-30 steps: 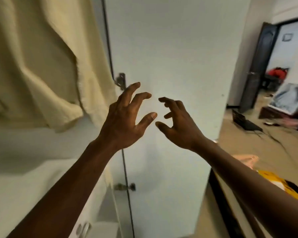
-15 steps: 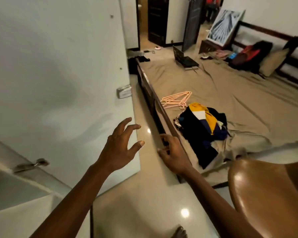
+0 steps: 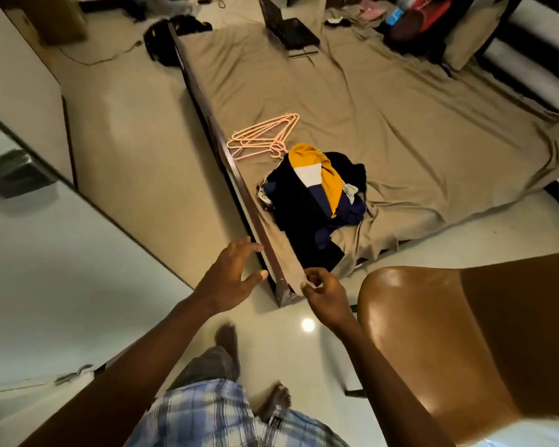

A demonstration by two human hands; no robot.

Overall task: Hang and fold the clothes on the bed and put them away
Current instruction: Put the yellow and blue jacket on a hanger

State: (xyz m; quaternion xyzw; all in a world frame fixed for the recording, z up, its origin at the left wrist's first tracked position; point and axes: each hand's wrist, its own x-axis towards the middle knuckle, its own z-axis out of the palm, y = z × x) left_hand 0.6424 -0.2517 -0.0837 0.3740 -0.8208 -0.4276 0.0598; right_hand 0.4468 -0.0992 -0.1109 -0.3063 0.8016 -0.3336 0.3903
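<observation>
We see the bed, its tan sheet soft and creased, edged by a dark wooden rail. A glossy brown moulded chair curves at the lower right. The clothes lie in a crumpled heap of black, navy and mustard cloth beside the rail, their long axis running from the bed's near corner up toward the thin pink hangers, which are stacked flat. Our left hand has its grip spread near the rail's end. Our right hand has its grip loosely curled and empty.

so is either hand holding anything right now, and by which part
Nothing is held. The left hand is spread open, the right hand loosely curled and empty, both short of the clothes pile on the bed.
</observation>
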